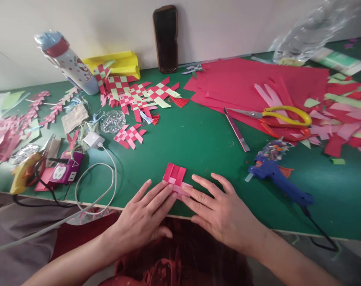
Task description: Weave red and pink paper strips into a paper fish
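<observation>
A small piece of woven paper strips (175,174), red with pale pink, lies flat on the green table near its front edge. My left hand (149,204) presses its fingertips on the left and lower part of the weave, fingers stretched out. From the other side, my right hand (217,204) rests its fingers on the pink strip end, with the index finger raised and spread. Neither hand grips around the paper. The lower part of the weave is partly hidden under the fingers.
Finished woven paper fish (161,92) lie at the back beside a bottle (69,61). Red sheets (228,79), scissors (287,115), a utility knife (236,129) and a blue glue gun (275,174) are to the right. A white cable (113,174) loops at left; a phone (165,39) leans on the wall.
</observation>
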The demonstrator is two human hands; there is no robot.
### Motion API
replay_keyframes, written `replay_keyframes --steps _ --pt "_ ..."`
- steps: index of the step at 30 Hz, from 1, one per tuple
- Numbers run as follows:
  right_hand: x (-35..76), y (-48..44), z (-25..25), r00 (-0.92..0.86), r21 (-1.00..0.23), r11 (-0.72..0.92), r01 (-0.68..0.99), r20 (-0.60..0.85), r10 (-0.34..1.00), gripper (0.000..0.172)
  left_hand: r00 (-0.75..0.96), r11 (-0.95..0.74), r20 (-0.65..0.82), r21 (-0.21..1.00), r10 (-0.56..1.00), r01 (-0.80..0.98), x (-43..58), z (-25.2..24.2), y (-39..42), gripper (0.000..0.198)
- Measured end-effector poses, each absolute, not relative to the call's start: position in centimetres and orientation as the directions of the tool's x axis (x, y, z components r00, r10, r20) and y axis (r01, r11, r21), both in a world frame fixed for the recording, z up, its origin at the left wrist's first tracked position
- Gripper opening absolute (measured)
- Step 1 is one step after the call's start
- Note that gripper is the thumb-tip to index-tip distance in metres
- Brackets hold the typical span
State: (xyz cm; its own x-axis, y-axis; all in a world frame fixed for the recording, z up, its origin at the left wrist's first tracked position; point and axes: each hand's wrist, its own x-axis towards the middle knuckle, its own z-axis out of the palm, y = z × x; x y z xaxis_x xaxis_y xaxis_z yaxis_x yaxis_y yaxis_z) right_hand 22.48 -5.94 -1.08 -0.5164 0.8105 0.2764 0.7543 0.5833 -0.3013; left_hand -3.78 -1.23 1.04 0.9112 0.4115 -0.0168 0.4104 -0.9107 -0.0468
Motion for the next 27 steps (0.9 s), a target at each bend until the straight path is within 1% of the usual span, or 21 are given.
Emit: replay_keyframes --steps 3,6,9,13,16,19,21,22,24,25,27 --pt "22.5 -5.9 -1.0 -0.529 -0.289 0.588 0.756 0.26 0.808 0.044 0.908 -0.906 -0.021 -0.069 0.419 0.417 -3.7 0.3 -1.2 0.081" --pt "22.6 -5.9 -0.8 -0.538 -0.285 0.594 0.752 0.254 0.804 0.044 0.902 -0.899 0.009 -0.069 0.432 0.432 -3.8 -0.1 -1.3 0.084" --pt "22.7 -5.7 -0.5 -0.562 -0.267 0.609 0.747 0.236 0.793 0.041 0.89 -0.889 0.042 -0.051 0.453 0.455 -3.7 -0.3 -1.5 0.086" --pt "22.5 -5.6 0.0 -0.585 -0.236 0.614 0.753 0.188 0.789 0.038 0.87 -0.872 0.066 -0.01 0.488 0.489 -3.6 -0.8 -2.0 0.084" --pt "22.3 -5.9 0.5 -0.564 -0.253 0.591 0.766 0.177 0.806 0.039 0.848 -0.852 0.088 0.018 0.523 0.523 -3.6 -1.5 -2.3 0.077" --pt "23.3 -6.4 1.5 -0.482 -0.28 0.542 0.792 0.258 0.837 0.04 0.842 -0.846 0.092 0.017 0.532 0.533 -3.8 -2.1 -2.5 0.061" --pt "24.9 -6.7 2.2 -0.333 -0.284 0.435 0.855 0.342 0.879 0.043 0.848 -0.853 0.1 0.012 0.521 0.522 -3.9 -2.2 -2.5 0.059" --pt "26.1 -6.9 2.3 -0.234 -0.27 0.351 0.897 0.383 0.894 0.046 0.85 -0.856 0.106 0.012 0.516 0.518 -3.9 -2.3 -2.5 0.059" --pt "28.8 -7.4 2.1 -0.025 -0.212 0.125 0.969 0.419 0.908 0.048 0.848 -0.855 0.121 0.015 0.516 0.518 -3.8 -2.2 -2.5 0.059" --pt "30.2 -7.6 1.8 0.063 -0.171 0.013 0.985 0.428 0.902 0.049 0.845 -0.853 0.131 0.02 0.519 0.521 -3.8 -2.2 -2.5 0.058" --pt "32.8 -8.0 0.9 0.164 -0.135 -0.122 0.983 0.365 0.916 0.056 0.837 -0.85 0.154 0.037 0.525 0.526 -3.7 -2.2 -2.5 0.058"
